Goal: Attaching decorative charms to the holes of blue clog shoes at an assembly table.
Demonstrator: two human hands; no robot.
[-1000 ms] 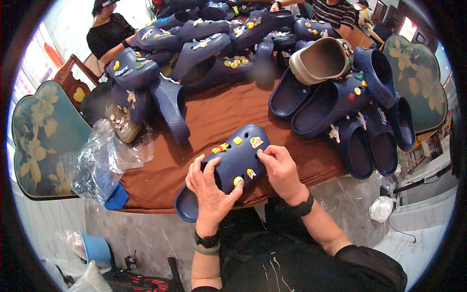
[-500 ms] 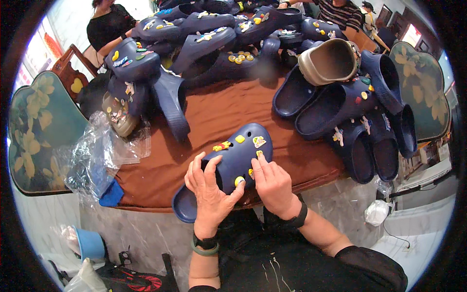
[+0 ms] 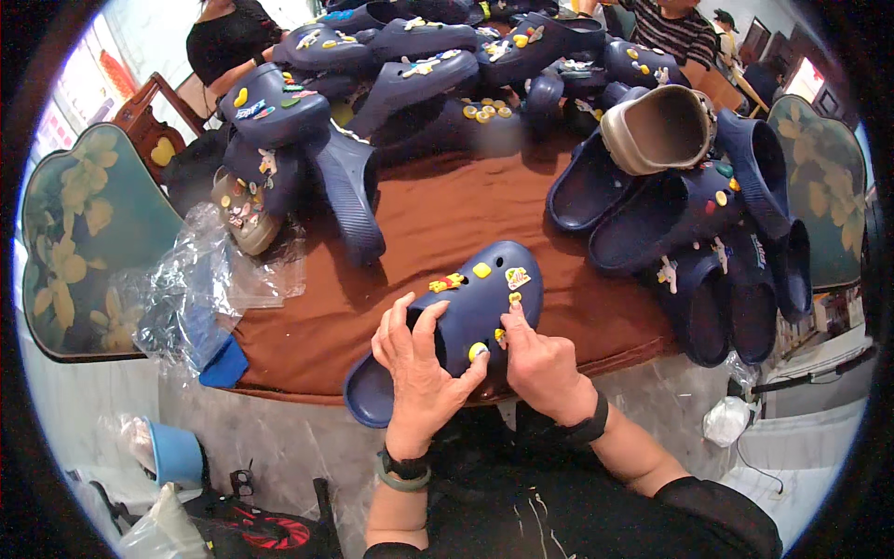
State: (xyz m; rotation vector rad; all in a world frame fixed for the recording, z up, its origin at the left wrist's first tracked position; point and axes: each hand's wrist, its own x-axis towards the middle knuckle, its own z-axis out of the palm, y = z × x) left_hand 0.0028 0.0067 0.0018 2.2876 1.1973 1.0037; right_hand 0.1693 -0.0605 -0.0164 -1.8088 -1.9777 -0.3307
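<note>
A navy clog (image 3: pixel 480 307) lies at the table's near edge, toe pointing away and to the right. Yellow and white charms dot its upper, with a few open holes still showing near the toe. My left hand (image 3: pixel 424 373) grips the clog across its opening, the thumb beside a round yellow charm (image 3: pixel 478 353). My right hand (image 3: pixel 548 374) is at the clog's right side, index fingertip against a small yellow charm (image 3: pixel 515 298) and the other fingers curled. Its thumb is hidden. A white-and-yellow charm (image 3: pixel 517 279) sits just beyond that fingertip.
Navy clogs with charms (image 3: pixel 419 84) are heaped at the back. More clogs stand at the left and right, including a beige one (image 3: pixel 656 130). Clear plastic bags (image 3: pixel 196 289) lie on the brown cloth (image 3: pixel 447 205) at left. Two people stand behind the heap.
The whole scene has shifted slightly right in view. My right hand's fingers have curled, leaving the index finger on the small yellow charm. My left hand keeps its hold.
</note>
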